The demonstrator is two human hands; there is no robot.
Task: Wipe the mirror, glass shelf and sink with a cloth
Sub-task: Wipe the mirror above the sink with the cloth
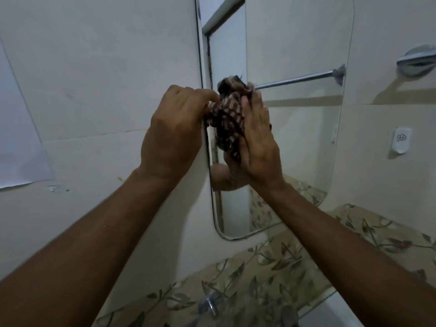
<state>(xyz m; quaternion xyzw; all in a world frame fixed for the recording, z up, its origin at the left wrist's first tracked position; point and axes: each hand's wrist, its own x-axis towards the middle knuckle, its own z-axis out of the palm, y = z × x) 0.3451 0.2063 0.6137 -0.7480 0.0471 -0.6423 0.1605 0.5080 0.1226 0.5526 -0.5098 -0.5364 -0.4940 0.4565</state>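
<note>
A dark red and pink checked cloth (226, 121) is bunched between both of my hands, right at the left edge of the wall mirror (295, 138). My left hand (172, 133) pinches the cloth's left side with its fingertips. My right hand (257, 142) lies flat against the cloth's right side and presses it toward the glass. The mirror has rounded corners and reflects a metal towel rail and part of my hand. Below it runs the glass shelf (316, 300), over tiles with a leaf pattern. The sink is out of view.
A chrome wall fitting (416, 61) is mounted at the upper right, and a small white plastic hook (401, 143) sits below it. A white sheet (18, 138) hangs on the left wall. A metal shelf bracket (210, 303) shows near the bottom.
</note>
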